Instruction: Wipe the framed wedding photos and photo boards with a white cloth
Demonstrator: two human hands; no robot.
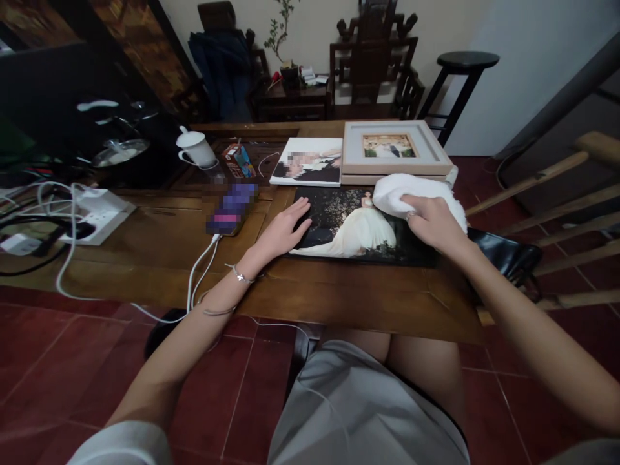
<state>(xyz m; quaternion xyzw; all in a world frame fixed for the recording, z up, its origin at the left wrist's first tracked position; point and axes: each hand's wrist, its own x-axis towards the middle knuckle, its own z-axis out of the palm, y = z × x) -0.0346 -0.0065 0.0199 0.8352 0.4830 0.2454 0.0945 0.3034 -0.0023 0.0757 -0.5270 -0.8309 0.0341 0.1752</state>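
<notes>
A dark photo panel (334,216) lies flat on the wooden table, printed with a figure in a long white gown. My left hand (287,227) rests on the panel's left end, fingers stretched out and holding nothing. At the panel's right side my right hand (431,223) grips a bunched white cloth (411,190), which lies against the panel's upper right part. Part of the panel's right end is hidden under the cloth and hand. Just beyond the panel are a white-edged photo print (310,161) and a light-framed picture (394,145), the latter lying on another frame.
A phone (232,210) with a white charging cable lies left of the panel. Farther left are a lidded white mug (196,148), a small box (238,160) and a power strip (104,216) with tangled cords. A black bag (504,255) and wooden chair (557,194) stand at the right.
</notes>
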